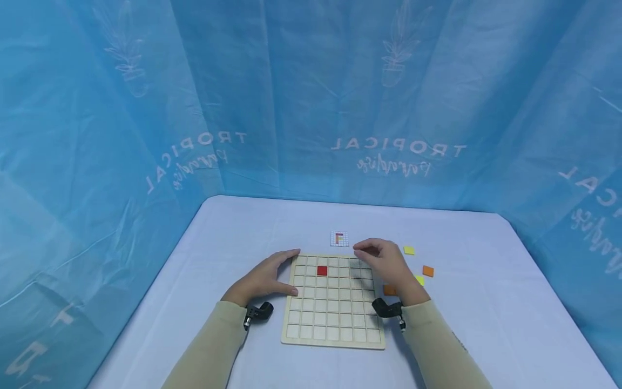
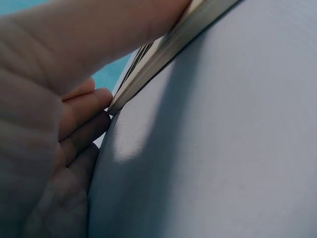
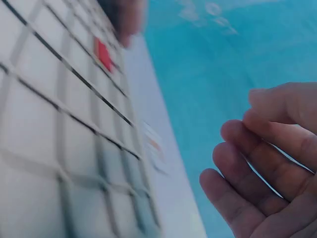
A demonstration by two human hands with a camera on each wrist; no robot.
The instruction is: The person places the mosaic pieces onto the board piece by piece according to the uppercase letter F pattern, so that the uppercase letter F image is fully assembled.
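Observation:
A pale wooden grid board [image 1: 332, 344] lies flat in front of me, with one red square tile [image 1: 322, 270] in a cell of its upper left part. My left hand [image 1: 266, 278] rests against the board's left side, thumb at the edge and fingertips at the far left corner. Over the board's far right corner hovers my right hand [image 1: 386, 260], its fingers loosely bent. Nothing shows between its thumb and fingers in the right wrist view. Just beyond the board's far edge is a small card [image 1: 339, 239] printed with a grid and a few coloured squares.
Right of the board lie a yellow tile [image 1: 409, 250], an orange tile [image 1: 428, 271], a second yellow tile [image 1: 420, 280] partly behind the right wrist, and more orange [image 1: 390, 290] beside the board's edge. Blue printed curtains [image 1: 311, 97] surround the white-covered table [image 1: 228, 227].

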